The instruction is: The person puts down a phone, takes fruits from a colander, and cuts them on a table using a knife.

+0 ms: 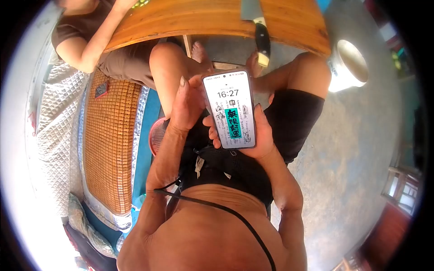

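Note:
My right hand (263,137) is wrapped round a smartphone (230,119), with the thumb along one long edge and the fingertips at the other. The phone's lit screen faces up and reads 16:27, above a teal panel with dark characters. Close to the phone's upper left side, my left hand (187,106) is open, its thumb stretched upward. Some of its fingers are partly hidden near the phone. Beyond the phone, a knife (261,38) lies on the wooden table (194,18), its black and cream handle sticking out past the near edge.
Another person's arm (101,40) rests by the table at the upper left. A bench with a brown beaded mat (110,144) stands to the left, with a small dark device (102,90) on it. A white bucket (348,67) is on the floor at the right. A black cord (217,205) crosses my torso.

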Demonstrator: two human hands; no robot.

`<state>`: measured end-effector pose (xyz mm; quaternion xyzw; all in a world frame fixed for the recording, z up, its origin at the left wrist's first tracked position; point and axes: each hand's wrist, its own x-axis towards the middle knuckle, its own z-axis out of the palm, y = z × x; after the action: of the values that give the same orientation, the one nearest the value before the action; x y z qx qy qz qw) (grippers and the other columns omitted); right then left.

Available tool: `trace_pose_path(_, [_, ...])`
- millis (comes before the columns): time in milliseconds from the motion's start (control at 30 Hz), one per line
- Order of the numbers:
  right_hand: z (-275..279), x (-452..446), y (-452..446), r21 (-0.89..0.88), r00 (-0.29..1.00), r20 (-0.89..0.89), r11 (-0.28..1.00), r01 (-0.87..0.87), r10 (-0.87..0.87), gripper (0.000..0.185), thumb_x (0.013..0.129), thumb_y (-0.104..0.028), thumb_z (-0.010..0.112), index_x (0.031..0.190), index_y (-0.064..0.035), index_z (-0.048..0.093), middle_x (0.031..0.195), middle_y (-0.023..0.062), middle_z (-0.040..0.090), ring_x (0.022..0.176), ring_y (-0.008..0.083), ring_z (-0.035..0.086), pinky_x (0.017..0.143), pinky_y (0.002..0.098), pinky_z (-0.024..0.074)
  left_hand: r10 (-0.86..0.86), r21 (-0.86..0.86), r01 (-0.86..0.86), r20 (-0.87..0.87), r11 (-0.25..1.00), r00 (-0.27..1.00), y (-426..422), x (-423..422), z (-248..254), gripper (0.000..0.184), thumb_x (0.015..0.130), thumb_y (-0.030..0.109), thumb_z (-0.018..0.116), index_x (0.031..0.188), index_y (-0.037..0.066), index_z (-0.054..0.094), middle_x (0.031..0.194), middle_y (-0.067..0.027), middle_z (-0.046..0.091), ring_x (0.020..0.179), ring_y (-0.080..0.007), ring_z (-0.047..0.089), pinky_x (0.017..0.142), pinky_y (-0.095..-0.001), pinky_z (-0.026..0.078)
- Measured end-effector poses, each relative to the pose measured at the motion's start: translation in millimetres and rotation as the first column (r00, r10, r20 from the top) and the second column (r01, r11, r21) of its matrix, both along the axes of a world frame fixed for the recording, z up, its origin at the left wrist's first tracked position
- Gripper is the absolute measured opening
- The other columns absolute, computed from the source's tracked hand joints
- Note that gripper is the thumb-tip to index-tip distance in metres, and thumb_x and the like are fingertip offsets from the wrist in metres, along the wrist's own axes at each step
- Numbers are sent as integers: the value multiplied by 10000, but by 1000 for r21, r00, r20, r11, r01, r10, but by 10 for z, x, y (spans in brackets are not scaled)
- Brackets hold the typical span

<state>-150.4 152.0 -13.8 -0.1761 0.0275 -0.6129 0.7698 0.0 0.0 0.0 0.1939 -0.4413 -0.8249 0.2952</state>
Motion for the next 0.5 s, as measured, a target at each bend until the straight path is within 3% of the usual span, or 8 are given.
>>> trace_pose_path(33, [-28, 15, -5, 27, 996, 87, 999, -18, 15, 1004, 928, -773, 510, 1584, -30, 353, 1449, 302, 523, 1179, 392, 608, 930, 526, 543, 5, -16, -5, 23, 1000, 1000, 36, 8, 39, 771, 1014, 695, 455, 1377, 25, 572, 1343, -153, 656, 1265, -288, 594, 1083, -455, 448])
trace_pose_path(67, [-47, 23, -7, 54, 976, 211, 997, -62, 49, 989, 937, -757, 516, 1583, -26, 350, 1433, 296, 534, 1146, 392, 609, 923, 520, 540, 141, 6, -142, 109, 990, 984, 119, -10, 66, 730, 1020, 685, 452, 1315, 33, 593, 1204, -115, 686, 1126, -241, 632, 981, -407, 492])
trace_pose_path(267, [18, 33, 3, 32, 975, 218, 999, -44, 36, 919, 971, -682, 544, 1582, -29, 333, 1418, 315, 535, 1163, 426, 618, 925, 517, 552, 101, -18, -100, 127, 995, 987, 92, 180, -126, 683, 1016, 682, 463, 1233, 50, 603, 1001, -45, 655, 887, -168, 600, 818, -329, 478])
trace_pose_path(367, [-14, 43, -17, 51, 956, 284, 995, -88, 70, 955, 966, -754, 459, 1576, -26, 353, 1440, 296, 527, 1137, 412, 598, 939, 548, 507, 82, -20, -80, 143, 997, 986, 64, 182, -136, 673, 1018, 667, 473, 1240, 44, 600, 1009, -48, 660, 904, -168, 605, 825, -328, 479])
trace_pose_path(500, [5, 47, -8, 58, 959, 278, 995, -81, 62, 948, 973, -756, 433, 1577, -29, 354, 1441, 298, 527, 1142, 419, 596, 943, 558, 500, 51, -40, -47, 121, 998, 991, 54, 226, -162, 673, 1016, 661, 483, 1240, 37, 598, 986, -49, 664, 877, -164, 605, 799, -323, 482])
